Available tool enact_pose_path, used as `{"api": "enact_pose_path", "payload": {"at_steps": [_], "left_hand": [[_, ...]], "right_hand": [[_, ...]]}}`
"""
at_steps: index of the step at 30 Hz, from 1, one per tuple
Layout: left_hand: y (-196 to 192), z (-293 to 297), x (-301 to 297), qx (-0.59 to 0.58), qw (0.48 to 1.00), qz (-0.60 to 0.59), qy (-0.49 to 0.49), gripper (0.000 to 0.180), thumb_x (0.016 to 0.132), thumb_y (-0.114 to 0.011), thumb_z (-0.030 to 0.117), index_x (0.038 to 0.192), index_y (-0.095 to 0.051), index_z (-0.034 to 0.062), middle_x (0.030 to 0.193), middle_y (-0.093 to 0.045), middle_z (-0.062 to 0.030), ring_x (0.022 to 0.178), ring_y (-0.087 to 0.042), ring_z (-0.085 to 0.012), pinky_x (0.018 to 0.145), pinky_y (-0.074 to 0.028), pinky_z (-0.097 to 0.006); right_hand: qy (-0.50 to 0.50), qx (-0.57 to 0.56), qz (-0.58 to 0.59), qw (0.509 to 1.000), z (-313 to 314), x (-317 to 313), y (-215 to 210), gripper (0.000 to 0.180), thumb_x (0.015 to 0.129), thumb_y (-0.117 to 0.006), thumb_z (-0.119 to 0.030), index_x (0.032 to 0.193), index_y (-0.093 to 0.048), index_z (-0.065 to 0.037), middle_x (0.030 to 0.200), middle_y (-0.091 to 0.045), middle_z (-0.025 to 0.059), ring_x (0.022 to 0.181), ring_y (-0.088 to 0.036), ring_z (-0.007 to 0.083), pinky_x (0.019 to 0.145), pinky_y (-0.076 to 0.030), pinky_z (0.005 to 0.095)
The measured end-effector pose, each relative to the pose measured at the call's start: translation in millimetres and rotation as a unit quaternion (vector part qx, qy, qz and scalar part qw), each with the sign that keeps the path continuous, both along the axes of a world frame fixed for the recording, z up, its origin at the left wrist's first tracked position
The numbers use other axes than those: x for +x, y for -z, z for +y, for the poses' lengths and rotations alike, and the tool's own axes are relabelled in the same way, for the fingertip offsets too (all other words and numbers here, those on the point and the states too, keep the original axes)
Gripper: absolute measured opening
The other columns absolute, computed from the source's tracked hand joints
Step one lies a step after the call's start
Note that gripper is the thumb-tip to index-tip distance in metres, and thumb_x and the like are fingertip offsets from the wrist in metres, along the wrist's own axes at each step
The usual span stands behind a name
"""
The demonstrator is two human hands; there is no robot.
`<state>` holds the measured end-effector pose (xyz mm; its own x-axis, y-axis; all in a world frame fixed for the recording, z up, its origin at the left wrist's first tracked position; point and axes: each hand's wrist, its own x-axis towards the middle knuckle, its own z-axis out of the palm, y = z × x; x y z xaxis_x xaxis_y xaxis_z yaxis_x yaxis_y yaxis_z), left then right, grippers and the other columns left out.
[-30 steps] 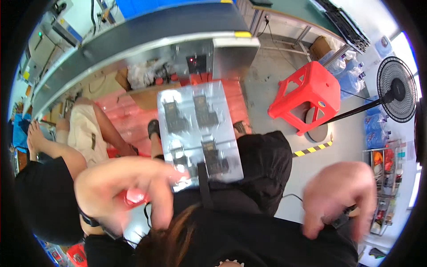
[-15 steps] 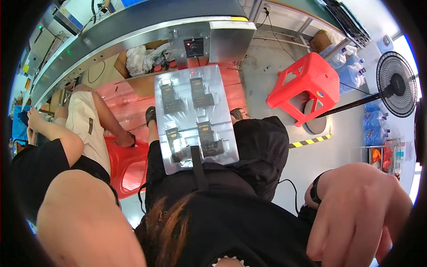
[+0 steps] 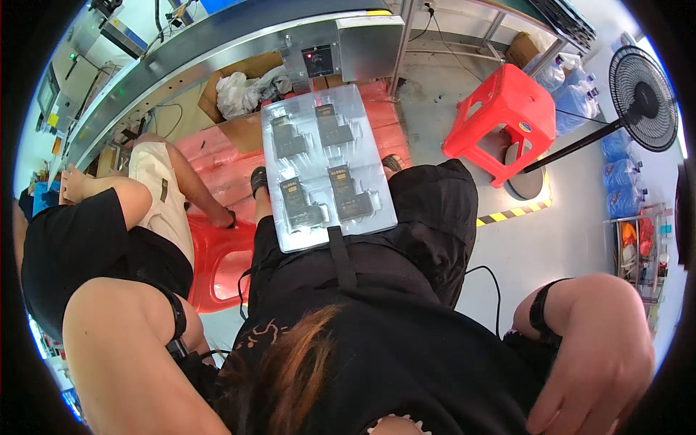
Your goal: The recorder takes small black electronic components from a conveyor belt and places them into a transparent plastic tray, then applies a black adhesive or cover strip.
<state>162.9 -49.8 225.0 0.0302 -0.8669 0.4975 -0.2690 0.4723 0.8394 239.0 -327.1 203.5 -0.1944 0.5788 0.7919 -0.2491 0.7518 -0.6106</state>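
A clear plastic tray rests across my thighs, with several flat, dark, L-shaped battery packs set in its moulded pockets. Neither hand touches the tray. My left hand is raised close at the lower left, black strap at its wrist; its fingers run out of view past the lower edge. Opposite it, at the lower right, my right hand is bent over with its fingers curled and pressed together. Another black strap circles that wrist. The right fingertips are hidden, and so is anything between them.
A conveyor spans the top, a carton of plastic bags beneath it. One red stool stands right, near a black fan and water bottles. On the left a co-worker sits beside another red stool.
The view has shifted, so the tray sits slightly higher and farther right. My left wrist strap has come into view. My right hand appears slightly lower, its fingers still curled.
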Motion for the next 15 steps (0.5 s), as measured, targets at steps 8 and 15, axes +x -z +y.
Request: {"api": "enact_pose_path", "payload": {"at_steps": [8, 15], "left_hand": [[15.3, -2.4, -15.5, -0.099, 0.976, 0.153, -0.118, 0.021, 0.09, -0.048, 0.016, 0.098, -0.06, -0.0006, 0.076, -0.054, -0.009, 0.056, -0.049, -0.0188, 0.047, -0.036, -0.028], [9.7, -5.0, -16.5, -0.071, 0.981, 0.17, -0.056, 0.021, 0.09, -0.049, 0.016, 0.101, -0.059, 0.0016, 0.084, -0.056, -0.0121, 0.062, -0.052, -0.0203, 0.052, -0.039, -0.028]], "right_hand": [[-0.068, -0.057, 0.022, 0.996, 5.2, 1.3, -1.0, 0.022, 0.09, -0.043, -0.008, 0.097, -0.064, -0.007, 0.065, -0.054, 0.0064, 0.05, -0.049, 0.0126, 0.042, -0.028, 0.0225], [-0.077, -0.053, 0.045, 0.995, 3.3, 8.1, 8.2, 0.023, 0.091, -0.041, -0.009, 0.1, -0.063, -0.008, 0.065, -0.054, 0.0082, 0.051, -0.05, 0.0137, 0.042, -0.028, 0.0229]]}}
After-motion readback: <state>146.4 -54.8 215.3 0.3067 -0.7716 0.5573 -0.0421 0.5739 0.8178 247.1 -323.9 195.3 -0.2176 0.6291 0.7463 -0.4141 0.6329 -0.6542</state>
